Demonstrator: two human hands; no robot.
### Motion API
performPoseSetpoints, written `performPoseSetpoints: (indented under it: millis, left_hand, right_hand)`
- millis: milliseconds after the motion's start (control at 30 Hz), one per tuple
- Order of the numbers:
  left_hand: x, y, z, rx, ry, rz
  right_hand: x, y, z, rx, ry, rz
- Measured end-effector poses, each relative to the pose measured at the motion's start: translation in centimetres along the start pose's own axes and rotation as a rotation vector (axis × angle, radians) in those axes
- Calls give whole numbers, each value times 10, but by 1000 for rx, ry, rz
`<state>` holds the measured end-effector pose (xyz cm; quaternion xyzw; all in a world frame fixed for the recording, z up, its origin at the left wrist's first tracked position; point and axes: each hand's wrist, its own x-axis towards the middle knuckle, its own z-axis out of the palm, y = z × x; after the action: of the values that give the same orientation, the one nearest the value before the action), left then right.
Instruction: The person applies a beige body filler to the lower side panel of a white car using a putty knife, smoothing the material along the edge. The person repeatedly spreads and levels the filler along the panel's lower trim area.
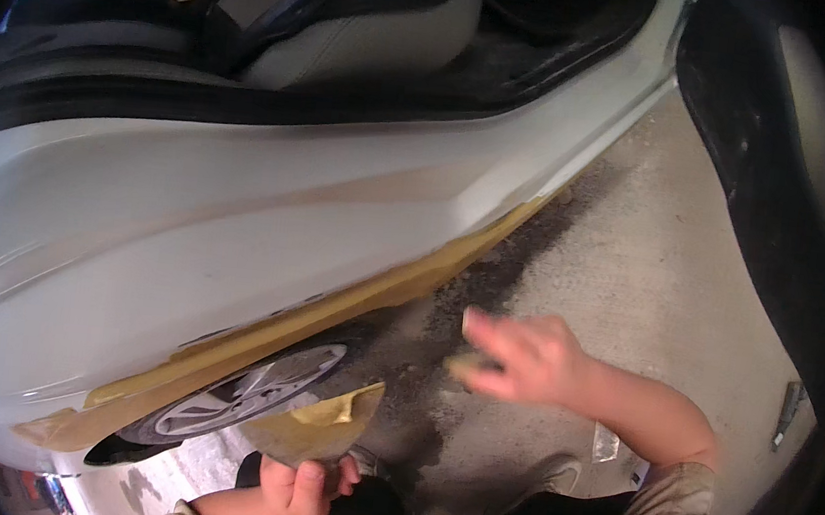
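Observation:
My left hand (298, 493) grips a palette (294, 435) by its near edge, with fingers and thumb closed on it. Yellow body filler (326, 413) is heaped on the palette's top. To the right, my right hand (527, 356) is raised over the floor, apart from the car and the palette. Its fingers are pinched and blurred, with a small yellowish thing (473, 371) by the fingertips that I cannot make out. Ahead is a white car's side panel (268, 214). Yellow filler (369, 298) runs in a long band along its lower edge, above the wheel (240, 395).
An open car door (758, 172) stands at the right. Through the doorway show a grey-and-black seat (384, 41) and the dark car interior. On the concrete floor (620, 268) lie a dark tool (787, 417) and a pale flat piece (605, 443). My shoe (555, 475) is below.

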<state>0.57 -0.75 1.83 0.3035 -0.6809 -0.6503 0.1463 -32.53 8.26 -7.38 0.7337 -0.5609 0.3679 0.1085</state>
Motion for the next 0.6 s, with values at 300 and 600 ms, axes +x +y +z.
performPoseSetpoints:
  millis: [300, 600]
  left_hand:
    - [-10, -16, -5, -20, 41, 86]
    - [-9, -12, -5, -11, 64, 14]
  right_hand:
    - [-44, 86, 42, 85, -271, 695]
    - [-42, 90, 48, 74, -355, 692]
